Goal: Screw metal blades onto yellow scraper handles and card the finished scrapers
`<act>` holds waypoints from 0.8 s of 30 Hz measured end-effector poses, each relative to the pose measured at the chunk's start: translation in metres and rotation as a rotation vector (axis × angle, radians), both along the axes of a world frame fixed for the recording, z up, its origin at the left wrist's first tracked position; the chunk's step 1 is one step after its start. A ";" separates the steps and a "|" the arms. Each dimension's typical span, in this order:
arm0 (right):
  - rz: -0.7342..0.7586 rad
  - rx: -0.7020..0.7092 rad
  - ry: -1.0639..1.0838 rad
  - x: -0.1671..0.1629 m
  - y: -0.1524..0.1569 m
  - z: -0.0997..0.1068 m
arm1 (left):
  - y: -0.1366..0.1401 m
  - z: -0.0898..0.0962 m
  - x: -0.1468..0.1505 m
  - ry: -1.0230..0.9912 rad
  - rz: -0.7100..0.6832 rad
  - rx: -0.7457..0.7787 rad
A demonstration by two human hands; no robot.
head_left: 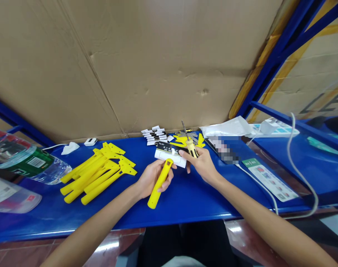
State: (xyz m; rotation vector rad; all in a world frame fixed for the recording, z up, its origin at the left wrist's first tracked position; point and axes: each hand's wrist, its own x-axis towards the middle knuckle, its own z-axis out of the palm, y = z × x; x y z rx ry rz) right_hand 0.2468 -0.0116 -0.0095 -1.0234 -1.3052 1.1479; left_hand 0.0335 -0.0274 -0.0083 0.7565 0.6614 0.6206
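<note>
Backing: we see a brown cardboard sheet (158, 63), creased and dented, standing behind the work area. Below it lies a glossy blue bench (199, 196).

On the left of the bench we note a pile of yellow handles (96, 174), overlapping, their notched, flared ends pointing away from us. Further left, a clear plastic bottle (37, 159) with a green label leans into view. Far right of centre, against the cardboard, rests a white plastic bag (226, 127); nearer us on that side, a green-headed leaflet (269, 180) lies flat.

Hands, centre. The left hand (152, 176) is closed around a single yellow handle (160, 186), held at a slant over the bench, well apart from the pile. The right hand (204, 165) grips a screwdriver (191, 147), its shaft directed up and away; the thumb also lies on the right end of a black-and-white printed card (171, 152). The card sits just beyond the upper end of the held handle; we cannot tell which left fingers support it.

A dark phone (223, 150) lies right of the hands, a white cable (258, 185) running from it. Beyond the hands: a heap of yellow pieces (181, 140), beside it a stack of similar cards (155, 136). Smallest item: a white block (90, 142) at the rear left.
</note>
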 end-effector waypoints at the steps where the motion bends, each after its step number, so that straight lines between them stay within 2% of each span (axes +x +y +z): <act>1: -0.021 0.003 0.013 0.001 0.001 0.000 | -0.001 0.001 0.001 0.033 0.076 0.041; 3: -0.059 0.020 0.025 0.003 0.001 0.000 | -0.003 0.001 0.003 0.108 0.239 0.179; 6: -0.102 0.063 -0.007 0.005 0.000 0.003 | -0.007 0.001 0.002 0.286 0.429 0.512; 8: -0.116 0.093 -0.052 0.005 -0.002 0.007 | -0.009 0.000 0.001 0.435 0.448 0.732; 10: -0.089 0.115 -0.062 0.004 -0.005 0.014 | -0.010 -0.002 0.002 0.549 0.412 0.855; 13: 0.031 0.164 -0.018 0.004 -0.008 0.027 | -0.012 -0.001 0.005 0.572 0.323 0.781; 16: 0.060 0.209 -0.060 0.007 -0.009 0.037 | -0.017 0.005 0.011 0.434 0.273 0.615; 20: -0.023 0.214 -0.226 0.017 -0.010 0.033 | -0.028 0.012 0.024 0.242 0.272 0.439; 24: 0.017 0.229 -0.366 0.039 -0.019 0.026 | -0.046 0.009 0.049 0.129 0.273 0.299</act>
